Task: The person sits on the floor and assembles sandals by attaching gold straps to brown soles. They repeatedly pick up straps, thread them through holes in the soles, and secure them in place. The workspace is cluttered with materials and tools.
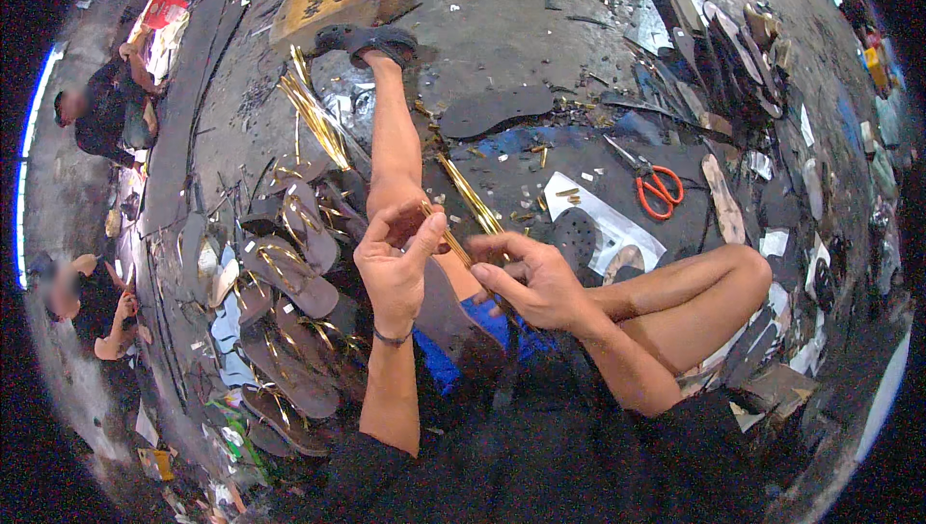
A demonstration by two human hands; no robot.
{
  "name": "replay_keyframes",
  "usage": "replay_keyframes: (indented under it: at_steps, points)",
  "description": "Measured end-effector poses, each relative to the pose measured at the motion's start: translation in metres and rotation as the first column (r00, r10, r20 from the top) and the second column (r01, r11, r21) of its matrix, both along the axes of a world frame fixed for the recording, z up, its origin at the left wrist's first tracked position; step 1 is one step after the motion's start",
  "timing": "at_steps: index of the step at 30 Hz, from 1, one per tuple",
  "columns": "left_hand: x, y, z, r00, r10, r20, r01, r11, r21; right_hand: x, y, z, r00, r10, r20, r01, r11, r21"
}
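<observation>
Between my hands a thin gold strap [450,237] slants above my lap. My left hand [394,259] pinches its upper end between thumb and fingers. The lower end sits in the fingertips of my right hand [531,283], whose fingers are curled. Under the strap, a dark brown sandal sole [451,317] rests on my lap over blue cloth. More gold straps [470,194] lie on the ground just beyond my hands. Left of my leg stands a pile of brown flip-flops [285,268] with gold straps.
Orange-handled scissors [659,191] lie right of a white sheet [617,240] with small gold pieces. A bundle of gold strips [313,109] is near my left foot. A black sole [497,111] lies ahead. Two people [116,109] sit at far left; stacked soles [738,56] stand far right.
</observation>
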State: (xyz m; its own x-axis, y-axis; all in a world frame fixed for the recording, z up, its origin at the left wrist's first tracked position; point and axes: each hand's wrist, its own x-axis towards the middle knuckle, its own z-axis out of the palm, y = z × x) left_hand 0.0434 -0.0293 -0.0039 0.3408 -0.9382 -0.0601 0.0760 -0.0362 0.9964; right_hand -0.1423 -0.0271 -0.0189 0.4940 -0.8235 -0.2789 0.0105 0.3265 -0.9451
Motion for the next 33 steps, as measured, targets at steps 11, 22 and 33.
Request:
replay_keyframes:
  at_steps: [11, 22, 33]
  points:
    - [-0.011, 0.058, -0.023, 0.905, 0.116, 0.409, -0.141, 0.989, 0.034, 0.018, -0.005, 0.001, 0.957, -0.262, -0.128, 0.165, 0.847, -0.505]
    - [0.001, 0.090, -0.004, 0.990, 0.023, 0.143, -0.055, 0.973, 0.226, 0.009, 0.001, 0.026, 0.961, -0.049, -0.272, -0.040, 0.949, -0.313]
    - [-0.026, 0.097, 0.022, 0.939, -0.021, 0.343, -0.070, 0.966, 0.251, -0.001, 0.018, 0.035, 0.871, -0.027, -0.490, -0.214, 0.877, -0.430]
